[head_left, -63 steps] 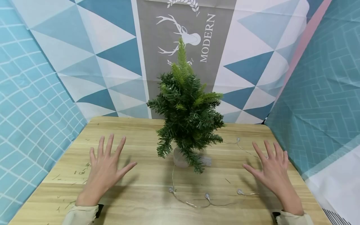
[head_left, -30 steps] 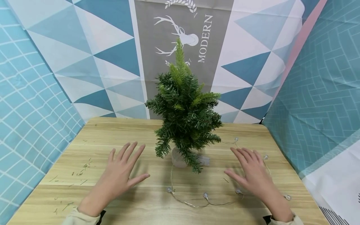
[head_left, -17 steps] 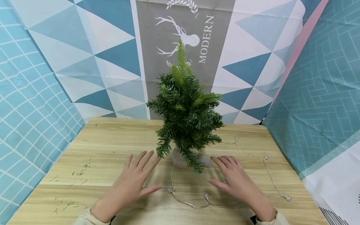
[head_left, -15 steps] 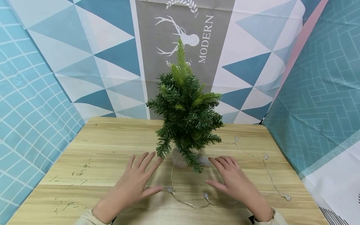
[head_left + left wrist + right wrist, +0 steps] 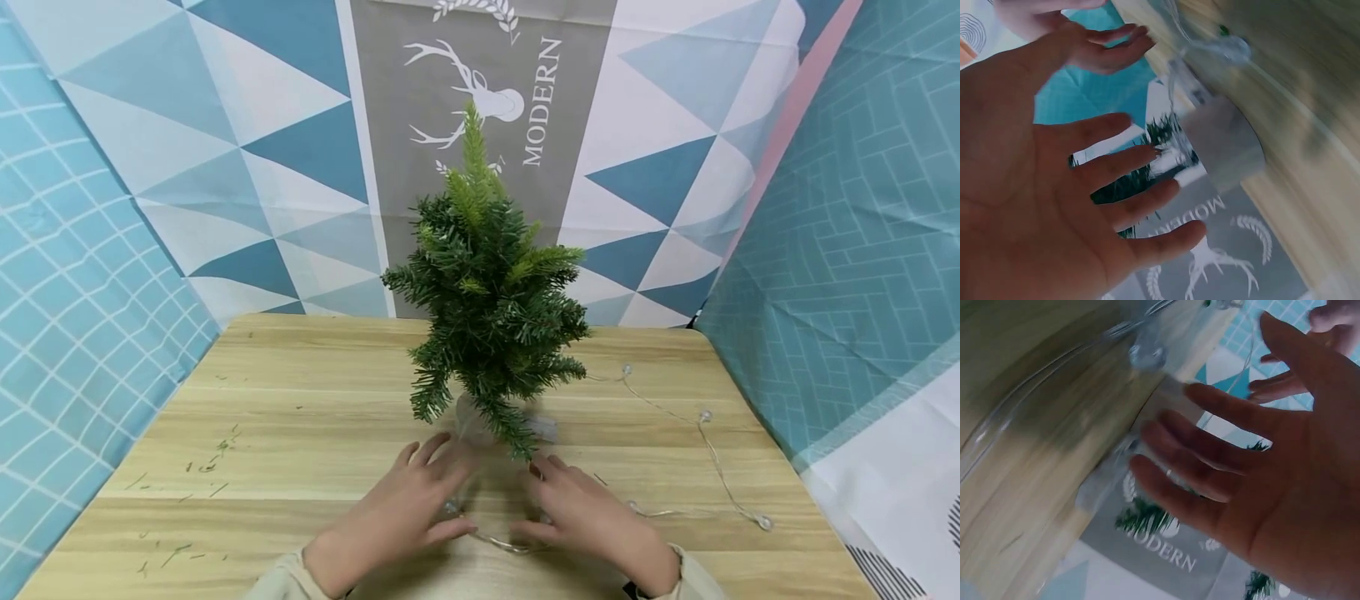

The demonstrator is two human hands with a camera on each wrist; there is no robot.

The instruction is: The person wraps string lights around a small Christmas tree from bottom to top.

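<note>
A small green artificial tree (image 5: pixel 487 308) stands in a pale pot (image 5: pixel 468 419) at the middle of the wooden table (image 5: pixel 300 392). A thin light string (image 5: pixel 705 450) with clear bulbs lies in front and to the right of it. My left hand (image 5: pixel 408 508) and right hand (image 5: pixel 581 512) lie close together just in front of the pot, fingers straight, over the wire's front loop. The left wrist view shows my left hand (image 5: pixel 1085 187) spread open near the pot (image 5: pixel 1222 147). My right hand (image 5: pixel 1260 469) is likewise open, with a bulb (image 5: pixel 1146 355) close by. Neither hand holds anything.
Loose green needles (image 5: pixel 217 450) are scattered on the table's left part. Patterned blue and grey cloth (image 5: pixel 247 150) hangs behind and on both sides. One bulb (image 5: pixel 763 522) lies near the right front edge.
Both hands have come inward from the table's sides to meet in front of the pot. The right stretch of wire has shifted a little.
</note>
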